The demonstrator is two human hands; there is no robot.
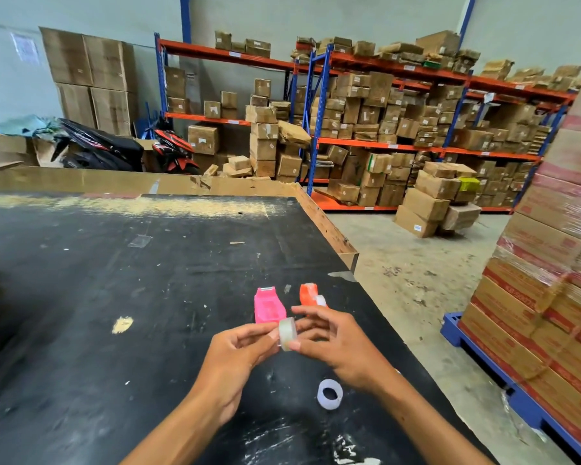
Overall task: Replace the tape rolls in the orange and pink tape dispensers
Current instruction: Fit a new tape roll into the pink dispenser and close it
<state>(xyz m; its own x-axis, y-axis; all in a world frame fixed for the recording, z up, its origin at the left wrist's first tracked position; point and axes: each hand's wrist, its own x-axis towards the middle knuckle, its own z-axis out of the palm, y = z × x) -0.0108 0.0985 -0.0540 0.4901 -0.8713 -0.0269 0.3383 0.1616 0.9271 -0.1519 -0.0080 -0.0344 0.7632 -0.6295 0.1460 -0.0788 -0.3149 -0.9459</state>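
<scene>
Just beyond the fingertips, on the black table (81, 280), the pink dispenser (268, 305) is laid flat with its long axis running away from the person and its cutter end at the far side; its near end is partly hidden behind the raised tape roll (287, 333). The orange dispenser (309, 294) is set just beside it to the right, a pale roll apparently seated in it, though this is too small to be settled. The roll in hand is held above the table between both hands, roughly in line with the pink dispenser's near end, so that the coming move is judged to be a short forward and downward carry into that body; the left hand (239, 350) is the nearer to the pink one, the right hand (332, 340) to the orange. The left hand is partly closed, thumb and forefinger pinched on the roll's left face. The right hand is likewise curled, its fingertips pressed on the roll's right side and edge, perhaps picking for the loose end; whether an end has been lifted cannot be told. A second ring, white and hollow (330, 394), is lying flat on the table below the right wrist, apart from both hands; it may be a spent core or a spare.
</scene>
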